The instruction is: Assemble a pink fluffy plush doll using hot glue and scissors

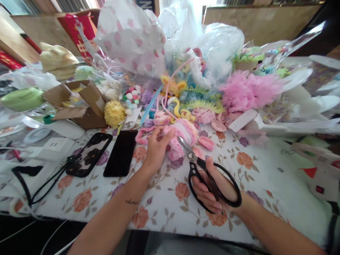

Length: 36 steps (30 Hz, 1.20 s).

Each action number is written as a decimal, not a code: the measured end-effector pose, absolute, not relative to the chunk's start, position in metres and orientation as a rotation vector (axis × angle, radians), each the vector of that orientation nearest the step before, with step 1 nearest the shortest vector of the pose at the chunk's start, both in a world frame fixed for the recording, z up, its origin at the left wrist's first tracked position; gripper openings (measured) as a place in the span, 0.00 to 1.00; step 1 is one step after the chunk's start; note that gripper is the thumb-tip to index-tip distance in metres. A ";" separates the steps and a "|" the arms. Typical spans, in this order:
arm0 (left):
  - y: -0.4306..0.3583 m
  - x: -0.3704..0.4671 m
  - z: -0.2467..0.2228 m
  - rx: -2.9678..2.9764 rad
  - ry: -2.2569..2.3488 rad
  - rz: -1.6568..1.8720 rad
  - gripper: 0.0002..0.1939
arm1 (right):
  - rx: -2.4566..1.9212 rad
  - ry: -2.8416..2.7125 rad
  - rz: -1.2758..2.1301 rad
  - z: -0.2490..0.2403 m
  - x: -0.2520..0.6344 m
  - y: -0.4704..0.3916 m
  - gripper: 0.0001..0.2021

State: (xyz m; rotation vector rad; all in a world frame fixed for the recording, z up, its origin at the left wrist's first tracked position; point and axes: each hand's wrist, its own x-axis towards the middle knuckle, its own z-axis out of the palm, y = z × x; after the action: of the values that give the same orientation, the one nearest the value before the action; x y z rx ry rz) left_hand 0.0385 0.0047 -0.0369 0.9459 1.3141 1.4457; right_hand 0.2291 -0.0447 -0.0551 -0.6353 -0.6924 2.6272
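Pink plush bundle (188,130); light, soft, we judge, best held by its edge; our left hand (157,146) pinches it; our right hand (223,185) grips black-handled scissors (190,156).

The person's left forearm (111,216) is slanting up from the lower left of the scissors (190,155), and the left hand (156,148) is pinching, its thumb (169,135) opposing bent fingers (156,132), just left of their tips. The right forearm (271,221) is reaching in from the scissors' lower right; the right hand (225,187) is gripping their handles, fingers curling.
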 end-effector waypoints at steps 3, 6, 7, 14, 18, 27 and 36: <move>0.005 0.038 -0.038 0.963 1.309 1.465 0.12 | -0.597 -0.685 2.637 -0.057 0.229 -0.044 0.36; 0.005 0.038 -0.038 0.964 1.303 1.465 0.11 | -0.587 -0.698 2.632 -0.059 0.229 -0.044 0.35; 0.005 0.038 -0.037 0.965 1.302 1.464 0.11 | -0.591 -0.705 2.628 -0.060 0.229 -0.044 0.35; 0.004 0.038 -0.037 0.962 1.294 1.449 0.11 | -0.819 -0.787 2.510 -0.055 0.228 -0.048 0.34; 0.004 0.039 -0.035 0.959 1.278 1.437 0.10 | -0.812 -0.822 2.519 -0.053 0.229 -0.047 0.34; 0.003 0.040 -0.029 0.982 1.322 1.443 0.09 | -0.677 -0.745 2.607 -0.056 0.228 -0.045 0.35; 0.003 0.039 -0.032 0.965 1.284 1.401 0.10 | -0.713 -0.758 2.577 -0.053 0.229 -0.045 0.33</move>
State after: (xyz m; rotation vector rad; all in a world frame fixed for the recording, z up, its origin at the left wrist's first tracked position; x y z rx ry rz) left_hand 0.0386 0.0034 -0.0319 0.9650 1.2836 1.4014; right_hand 0.2288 -0.0453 -0.0533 -0.7135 -0.7580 2.5771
